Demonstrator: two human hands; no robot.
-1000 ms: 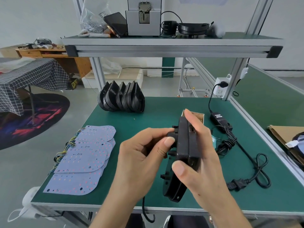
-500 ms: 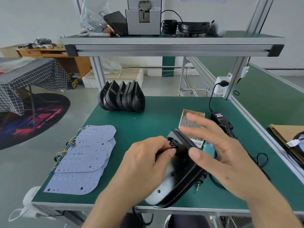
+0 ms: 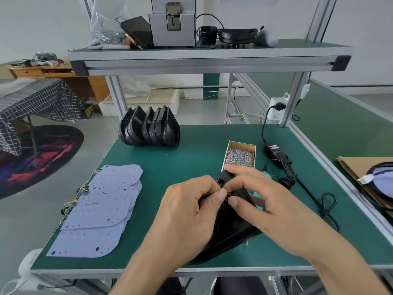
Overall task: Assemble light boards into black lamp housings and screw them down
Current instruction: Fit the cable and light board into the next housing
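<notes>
Two hands are seen above the table (image 3: 191,158): the left hand (image 3: 187,211) and the right hand (image 3: 274,209), with one black lamp housing (image 3: 231,228) held between them. Behind that housing, about five more housings (image 3: 148,129) are stood in a row; the exact number cannot be told. To its left, some four or five light boards (image 3: 100,209) are stacked. One box of screws (image 3: 239,155) is placed just behind it, the screws being too many to count.

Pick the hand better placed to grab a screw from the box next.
Right hand: the screw box sits just beyond its fingers. The left hand lies farther away and could steady the housing.
</notes>
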